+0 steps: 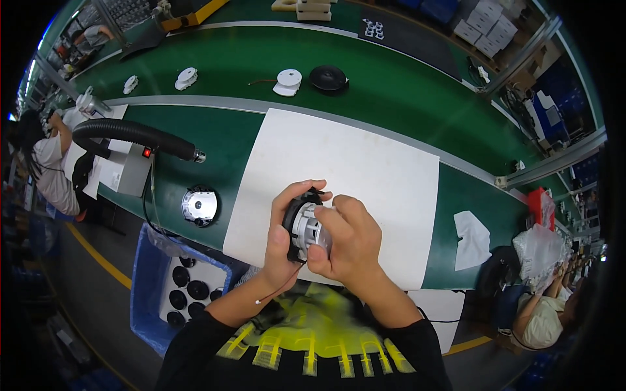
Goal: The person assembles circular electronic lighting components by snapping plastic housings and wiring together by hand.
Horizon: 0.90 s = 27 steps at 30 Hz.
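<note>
Item under inspection: one round unit, held above the near edge of the white sheet, which serves here as the landmark. The unit shows a black ring on one side and a ribbed, silver-white housing on the other.

The left hand is closed around the ring side, thumb in front, fingers wrapped over the top. The right hand grips the housing, thumb low and forefinger high. A thin wire trails from the unit across the left wrist, ending in a small white plug.

Handling, by judgement: stiff and fairly light, with smooth faces that could slip under dry fingertips. The ribs and the wire appear to be the fragile points — no load should go on either. Best hold: the black ring, around its circumference, with the wire kept clear.

Surroundings: left of the sheet, a metal-faced assembly and a black hose; below left, a blue-lined bin with black discs; right, a white cloth-like piece; beyond the far edge, a black dish.
</note>
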### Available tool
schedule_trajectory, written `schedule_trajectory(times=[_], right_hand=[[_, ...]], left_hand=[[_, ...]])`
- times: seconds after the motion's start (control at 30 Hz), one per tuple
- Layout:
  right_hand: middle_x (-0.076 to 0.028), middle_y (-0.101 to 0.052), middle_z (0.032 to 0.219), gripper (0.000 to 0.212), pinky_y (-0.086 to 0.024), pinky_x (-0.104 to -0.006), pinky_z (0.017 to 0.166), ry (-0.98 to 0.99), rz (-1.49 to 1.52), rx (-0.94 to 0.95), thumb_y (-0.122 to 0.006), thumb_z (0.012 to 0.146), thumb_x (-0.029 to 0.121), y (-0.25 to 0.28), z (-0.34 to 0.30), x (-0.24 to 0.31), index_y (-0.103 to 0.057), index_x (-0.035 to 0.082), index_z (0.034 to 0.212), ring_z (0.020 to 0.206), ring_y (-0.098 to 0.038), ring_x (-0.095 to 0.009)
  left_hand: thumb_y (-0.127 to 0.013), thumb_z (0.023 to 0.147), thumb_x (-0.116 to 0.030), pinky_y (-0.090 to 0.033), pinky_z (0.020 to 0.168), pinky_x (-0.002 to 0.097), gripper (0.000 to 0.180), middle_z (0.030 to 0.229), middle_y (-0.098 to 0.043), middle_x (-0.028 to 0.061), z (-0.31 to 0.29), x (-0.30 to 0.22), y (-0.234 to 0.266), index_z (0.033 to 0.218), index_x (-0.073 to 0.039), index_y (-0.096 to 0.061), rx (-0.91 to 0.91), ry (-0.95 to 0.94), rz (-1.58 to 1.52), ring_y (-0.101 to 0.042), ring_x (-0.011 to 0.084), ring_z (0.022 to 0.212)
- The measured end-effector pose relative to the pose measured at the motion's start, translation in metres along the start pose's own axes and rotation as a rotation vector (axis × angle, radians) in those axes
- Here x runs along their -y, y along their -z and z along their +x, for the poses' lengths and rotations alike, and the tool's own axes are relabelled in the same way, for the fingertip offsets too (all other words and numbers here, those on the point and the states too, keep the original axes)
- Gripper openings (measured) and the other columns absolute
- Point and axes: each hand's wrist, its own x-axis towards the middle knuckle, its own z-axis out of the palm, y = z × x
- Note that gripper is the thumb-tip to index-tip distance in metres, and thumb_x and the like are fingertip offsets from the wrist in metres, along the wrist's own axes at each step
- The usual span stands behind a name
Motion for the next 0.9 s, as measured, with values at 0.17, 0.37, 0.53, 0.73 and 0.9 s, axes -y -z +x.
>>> schedule_trajectory(times=[0.17, 0.37, 0.53, 0.73, 0.9], right_hand=[[-0.014, -0.058, 0.098, 0.04, -0.045, -0.0337, 0.055, 0.029, -0.025, -0.031, -0.056, 0.087, 0.044, -0.003, -0.006, -0.003, -0.058, 0.012, 0.11, 0.068, -0.055, -0.026], [-0.014, -0.056, 0.098, 0.041, -0.045, -0.034, 0.054, 0.037, -0.009, 0.015, -0.056, 0.088, 0.045, -0.004, -0.01, -0.004, -0.057, 0.011, 0.11, 0.067, -0.053, -0.026], [-0.018, -0.056, 0.096, 0.047, -0.05, -0.0412, 0.06, 0.042, -0.026, 0.133, -0.049, 0.093, 0.047, 0.009, -0.016, -0.004, -0.052, 0.006, 0.115, 0.074, -0.059, -0.032], [-0.019, -0.044, 0.143, 0.053, -0.031, -0.0556, 0.11, 0.276, 0.016, 0.113, -0.048, 0.091, 0.046, 0.021, -0.004, -0.003, -0.057, 0.016, 0.134, 0.137, -0.038, -0.037], [-0.023, -0.044, 0.143, 0.051, -0.03, -0.0577, 0.111, 0.273, 0.347, 0.104, -0.044, 0.091, 0.038, -0.002, -0.03, -0.024, -0.056, 0.011, 0.133, 0.136, -0.037, -0.043]], left_hand=[[-0.041, 0.096, -0.058, -0.039, 0.105, 0.04, 0.07, 0.141, -0.042, 0.017, -0.002, 0.002, 0.002, 0.141, -0.005, -0.036, 0.034, 0.013, 0.057, -0.048, 0.0261, 0.123], [-0.04, 0.097, -0.058, -0.038, 0.105, 0.0381, 0.07, 0.141, -0.041, 0.0164, -0.008, 0.007, 0.008, 0.141, -0.003, -0.035, 0.041, -0.008, 0.078, -0.049, 0.0239, 0.122], [-0.037, 0.098, -0.057, -0.035, 0.107, 0.0389, 0.07, 0.142, -0.039, 0.0183, -0.012, 0.013, 0.012, 0.141, -0.001, -0.033, 0.106, 0.007, 0.1, -0.046, 0.025, 0.124], [-0.037, 0.097, -0.06, -0.026, 0.114, 0.0422, 0.081, 0.15, -0.03, 0.0205, -0.016, 0.002, 0.013, 0.147, 0.003, -0.023, 0.324, 0.031, 0.144, -0.033, 0.0305, 0.138], [-0.043, 0.095, -0.061, -0.017, 0.118, 0.0454, 0.098, 0.157, -0.014, 0.0247, -0.024, 0.022, 0.038, 0.151, 0.008, -0.001, 0.587, 0.152, 0.295, -0.017, 0.0356, 0.146]])
